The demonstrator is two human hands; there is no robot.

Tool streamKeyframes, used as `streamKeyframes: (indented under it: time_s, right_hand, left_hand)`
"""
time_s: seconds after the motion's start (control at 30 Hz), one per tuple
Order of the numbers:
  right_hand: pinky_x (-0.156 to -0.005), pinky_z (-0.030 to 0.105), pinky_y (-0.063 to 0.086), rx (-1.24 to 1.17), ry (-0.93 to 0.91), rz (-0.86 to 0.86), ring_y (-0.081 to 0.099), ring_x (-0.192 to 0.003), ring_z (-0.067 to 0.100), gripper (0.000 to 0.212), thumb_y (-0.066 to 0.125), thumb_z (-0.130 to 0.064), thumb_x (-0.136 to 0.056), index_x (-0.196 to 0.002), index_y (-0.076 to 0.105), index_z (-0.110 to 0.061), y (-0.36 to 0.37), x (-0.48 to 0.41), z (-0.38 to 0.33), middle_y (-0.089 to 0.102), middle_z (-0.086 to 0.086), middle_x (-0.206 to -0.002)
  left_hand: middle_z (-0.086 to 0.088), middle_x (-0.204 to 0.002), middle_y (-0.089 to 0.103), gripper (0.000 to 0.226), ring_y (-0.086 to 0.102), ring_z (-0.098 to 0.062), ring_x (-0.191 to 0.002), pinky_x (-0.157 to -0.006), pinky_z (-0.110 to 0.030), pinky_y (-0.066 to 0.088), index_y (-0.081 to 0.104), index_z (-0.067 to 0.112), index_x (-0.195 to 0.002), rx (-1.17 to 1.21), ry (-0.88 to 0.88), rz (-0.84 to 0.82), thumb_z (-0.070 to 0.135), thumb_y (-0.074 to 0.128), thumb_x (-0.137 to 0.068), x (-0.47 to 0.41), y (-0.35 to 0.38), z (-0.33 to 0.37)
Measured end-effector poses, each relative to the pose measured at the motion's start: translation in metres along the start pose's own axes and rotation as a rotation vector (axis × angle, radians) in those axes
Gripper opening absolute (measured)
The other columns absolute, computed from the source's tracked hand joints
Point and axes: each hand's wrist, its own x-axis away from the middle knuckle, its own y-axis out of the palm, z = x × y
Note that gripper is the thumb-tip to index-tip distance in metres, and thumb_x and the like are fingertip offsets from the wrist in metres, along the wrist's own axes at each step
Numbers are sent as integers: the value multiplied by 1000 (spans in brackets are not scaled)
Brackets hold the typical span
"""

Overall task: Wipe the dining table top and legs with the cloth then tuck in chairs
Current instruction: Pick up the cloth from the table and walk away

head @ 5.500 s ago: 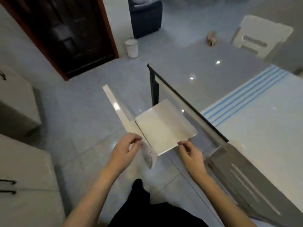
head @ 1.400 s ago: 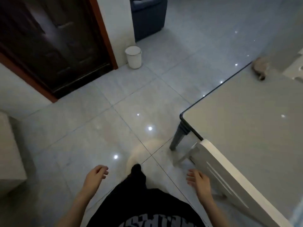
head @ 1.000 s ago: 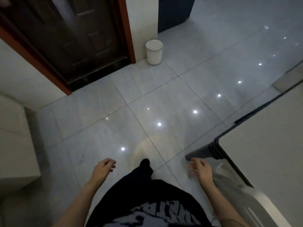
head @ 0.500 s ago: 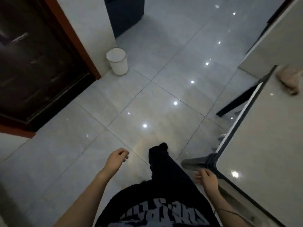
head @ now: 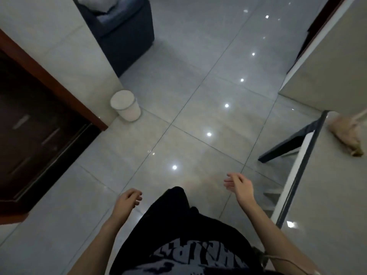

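Observation:
The glossy grey dining table (head: 325, 195) fills the right side, its dark edge running up to a corner near the top right. A crumpled beige cloth (head: 346, 133) lies on the tabletop near that far corner. One dark table leg (head: 286, 145) slants out below the edge. My left hand (head: 128, 201) hangs over the floor with loosely curled fingers and holds nothing. My right hand (head: 239, 187) is raised left of the table edge, fingers relaxed, also holding nothing. Neither hand touches the table or cloth.
Shiny grey floor tiles (head: 188, 116) stretch ahead. A small white bin (head: 125, 105) stands by the wall corner, beside a dark wooden door (head: 35, 135) on the left. A dark blue sofa (head: 123, 30) sits at the top. A pale wall or cabinet (head: 333, 62) rises at the upper right.
The chair I held is out of view. I have walked along the table's short end; the view swung so the cloth shows closer, and my right hand lifted away from the table corner.

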Motion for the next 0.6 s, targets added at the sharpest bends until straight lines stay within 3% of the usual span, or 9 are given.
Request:
streamKeyframes:
  time_s: [0.17, 0.3, 0.5, 0.6]
  right_hand:
    - [-59, 27, 53, -42, -25, 63, 63, -62, 24, 22, 48, -8, -98, -86, 67, -7, 4, -56, -40, 66, 14, -74]
    - [-54, 23, 53, -112, 17, 199, 64, -55, 18, 22, 47, -6, -98, -93, 67, 2, -4, -103, -62, 66, 16, -73]
    - [-68, 38, 52, -247, 121, 418, 62, -66, 30, 21, 47, -3, -98, -92, 66, 2, -33, -139, -96, 65, 18, -77]
    - [-71, 38, 54, -322, 181, 525, 63, -68, 31, 18, 51, -6, -97, -94, 67, 2, -49, -149, -97, 67, 18, -78]
  left_hand:
    - [-14, -78, 65, 19, 57, -26, -69, -66, -32, 43, 67, 5, -83, -36, 52, -61, 10, 52, -94, -71, 17, 77]
    - [-14, -81, 66, 19, 57, -25, -70, -65, -31, 43, 67, 5, -86, -88, 106, -148, 11, 51, -94, -143, 43, 160]
    - [-10, -80, 64, 19, 56, -23, -71, -65, -27, 44, 66, 6, -87, -189, 238, -334, 19, 54, -92, -229, 99, 306]
    - [-10, -81, 65, 18, 57, -23, -74, -67, -27, 45, 67, 8, -87, -240, 284, -413, 17, 53, -94, -259, 135, 368]
